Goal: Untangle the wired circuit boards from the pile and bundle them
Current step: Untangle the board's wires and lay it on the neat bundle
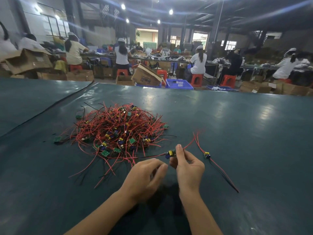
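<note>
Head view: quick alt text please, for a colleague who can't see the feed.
The right hand pinches one small wired circuit board near the tangled pile of red-wired boards on the dark green table, the left hand curled close beside it, grip unclear. One separated board lies apart to the right, wires trailing.

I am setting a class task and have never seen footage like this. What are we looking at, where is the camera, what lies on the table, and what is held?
There is no machine: these are a person's two bare hands, filmed by one wide-angle camera worn on the head, looking forward and down. On the green table lies a tangled pile of small circuit boards with red and black wires. One loose board lies apart on the right. The right hand pinches a second board. The left hand is blurred, fingers curled; whether it holds anything is unclear.
</note>
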Demonstrator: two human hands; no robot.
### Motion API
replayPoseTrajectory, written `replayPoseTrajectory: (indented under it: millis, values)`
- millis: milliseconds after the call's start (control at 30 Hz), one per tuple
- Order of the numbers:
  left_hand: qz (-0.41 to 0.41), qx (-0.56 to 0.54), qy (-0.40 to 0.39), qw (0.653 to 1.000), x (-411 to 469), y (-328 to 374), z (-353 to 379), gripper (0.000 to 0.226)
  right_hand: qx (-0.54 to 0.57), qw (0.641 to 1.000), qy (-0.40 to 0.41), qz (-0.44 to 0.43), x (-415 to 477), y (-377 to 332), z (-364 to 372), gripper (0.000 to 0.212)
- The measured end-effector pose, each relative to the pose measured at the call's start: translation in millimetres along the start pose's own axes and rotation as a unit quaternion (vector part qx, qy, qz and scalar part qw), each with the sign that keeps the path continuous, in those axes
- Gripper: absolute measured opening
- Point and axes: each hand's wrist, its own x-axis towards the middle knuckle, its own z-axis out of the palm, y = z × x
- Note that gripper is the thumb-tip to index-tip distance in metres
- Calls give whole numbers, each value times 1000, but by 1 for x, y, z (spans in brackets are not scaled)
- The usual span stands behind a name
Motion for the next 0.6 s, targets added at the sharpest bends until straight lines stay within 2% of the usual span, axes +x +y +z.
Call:
replayPoseTrajectory:
  millis: [67, 167, 267, 300, 367, 400, 500, 600]
  values:
    - [-112, -117, 17, 987, 4, 0, 2, 40, 7, 1000, -21, 8, -8, 0, 6, 26]
    - [-210, -230, 46, 949, 14, 1, 2, 41, 20, 998, -48, 25, -18, -1, 13, 22]
    - [-346, -396, 36, 850, 21, 2, 4, 44, 22, 997, -63, 44, -24, 0, 15, 21]
    - [-359, -412, 27, 837, 21, 1, 3, 40, 17, 996, -71, 45, -25, 0, 14, 20]
    - [-345, -392, 30, 852, 18, -3, 0, 36, 6, 995, -88, 47, -26, 0, 10, 19]
    - [-337, -387, 43, 857, 14, -3, -2, 37, 0, 994, -95, 52, -26, 0, 9, 20]
    - [-345, -401, 106, 842, 5, -5, -4, 38, -14, 990, -116, 80, -28, 1, 12, 20]
    - [-353, -410, 122, 832, 3, -6, -7, 36, -27, 987, -126, 97, -30, 3, 17, 22]
